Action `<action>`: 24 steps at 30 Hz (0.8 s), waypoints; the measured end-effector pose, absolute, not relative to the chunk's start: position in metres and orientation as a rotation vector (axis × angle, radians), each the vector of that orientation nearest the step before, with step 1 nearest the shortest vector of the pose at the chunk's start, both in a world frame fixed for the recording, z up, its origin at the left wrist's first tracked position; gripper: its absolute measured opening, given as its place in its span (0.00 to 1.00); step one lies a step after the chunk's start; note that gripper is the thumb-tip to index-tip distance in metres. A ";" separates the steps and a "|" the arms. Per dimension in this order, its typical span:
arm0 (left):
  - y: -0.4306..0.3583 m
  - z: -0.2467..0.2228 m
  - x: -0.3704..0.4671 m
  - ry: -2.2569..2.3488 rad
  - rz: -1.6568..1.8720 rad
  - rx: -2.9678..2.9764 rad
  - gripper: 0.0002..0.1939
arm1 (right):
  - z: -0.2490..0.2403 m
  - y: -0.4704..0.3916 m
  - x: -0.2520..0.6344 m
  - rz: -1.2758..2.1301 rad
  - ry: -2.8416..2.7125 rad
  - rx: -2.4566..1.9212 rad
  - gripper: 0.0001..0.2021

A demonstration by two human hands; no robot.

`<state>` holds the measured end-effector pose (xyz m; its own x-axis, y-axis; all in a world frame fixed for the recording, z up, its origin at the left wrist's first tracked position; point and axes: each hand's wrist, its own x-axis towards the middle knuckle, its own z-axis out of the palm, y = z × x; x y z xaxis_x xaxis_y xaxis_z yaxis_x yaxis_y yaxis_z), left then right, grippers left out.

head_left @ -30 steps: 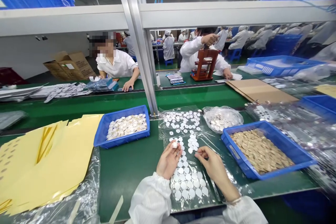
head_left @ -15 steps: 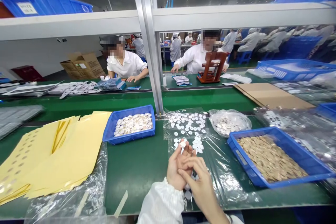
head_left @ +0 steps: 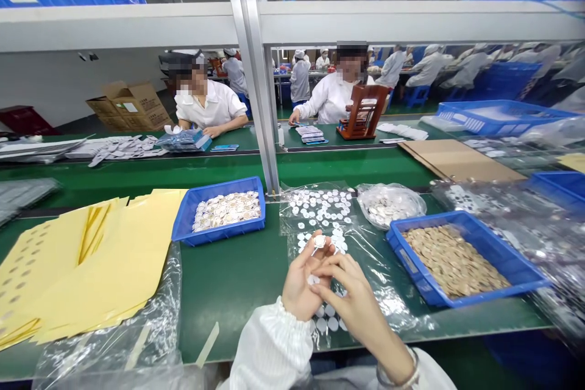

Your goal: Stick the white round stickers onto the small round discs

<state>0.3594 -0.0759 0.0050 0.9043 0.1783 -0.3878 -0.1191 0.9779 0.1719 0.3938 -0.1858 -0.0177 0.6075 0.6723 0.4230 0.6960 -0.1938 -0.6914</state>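
1. Fingers of the right hand point(head_left: 351, 292) curl over the left palm, thumb and forefinger drawn close about a small white flake-like disc point(head_left: 313, 280); whether they pinch it or merely touch it, I cannot tell. A light grip on its edge would suit so small a piece.

2. Beneath, the left hand point(head_left: 299, 289) lies palm up, its thumb and fingertips pinching a small pale round piece with a faint ring point(head_left: 320, 242). Holding it level and by the rim keeps its face free.

3. Just below the hands, flat white round discs point(head_left: 322, 324) lie in rows on a clear, glossy plastic sheet point(head_left: 379, 268) over the dark green bench point(head_left: 223, 298). Such light discs probably slide at a brush, so both hands do best raised above them.

4. To the right, a blue rectangular plastic tray point(head_left: 414, 273) carries a heap of tan round discs point(head_left: 452, 262), well apart from the hands.

5. Farther back, loose white discs point(head_left: 320, 204) lie scattered beside a clear plastic bag of small pale pieces point(head_left: 390, 204); overlapping ones are best parted singly.
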 end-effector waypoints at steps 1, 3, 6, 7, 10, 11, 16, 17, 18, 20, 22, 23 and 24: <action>-0.075 0.008 0.359 0.402 0.152 0.151 0.10 | -0.016 -0.185 0.394 -0.043 -1.094 -1.892 0.04; -0.075 0.014 0.356 0.385 0.150 0.152 0.09 | -0.012 -0.185 0.394 -0.105 -1.109 -1.845 0.04; -0.074 0.025 0.351 0.354 0.169 0.152 0.08 | -0.001 -0.188 0.393 -0.267 -1.139 -1.752 0.06; -0.074 0.029 0.349 0.339 0.177 0.153 0.08 | 0.004 -0.189 0.392 -0.320 -1.147 -1.722 0.07; -0.074 0.038 0.342 0.286 0.169 0.166 0.07 | 0.023 -0.194 0.392 -0.435 -1.163 -1.656 0.08; -0.074 0.039 0.339 0.271 0.160 0.179 0.06 | 0.029 -0.195 0.393 -0.458 -1.168 -1.641 0.09; -0.078 0.040 0.327 0.261 0.137 0.372 0.09 | 0.051 -0.201 0.396 -0.452 -1.156 -1.602 0.11; -0.079 0.040 0.325 0.258 0.126 0.425 0.10 | 0.054 -0.202 0.397 -0.434 -1.151 -1.595 0.11; -0.079 0.041 0.323 0.252 0.113 0.474 0.11 | 0.056 -0.203 0.397 -0.414 -1.146 -1.589 0.10; -0.079 0.043 0.320 0.238 0.088 0.547 0.13 | 0.060 -0.204 0.398 -0.380 -1.142 -1.585 0.08; -0.079 0.046 0.318 0.238 0.081 0.589 0.13 | 0.062 -0.205 0.397 -0.354 -1.137 -1.590 0.07; -0.079 0.047 0.318 0.242 0.080 0.603 0.13 | 0.063 -0.205 0.397 -0.342 -1.135 -1.594 0.07; -0.079 0.048 0.317 0.246 0.078 0.613 0.13 | 0.064 -0.205 0.397 -0.331 -1.134 -1.596 0.07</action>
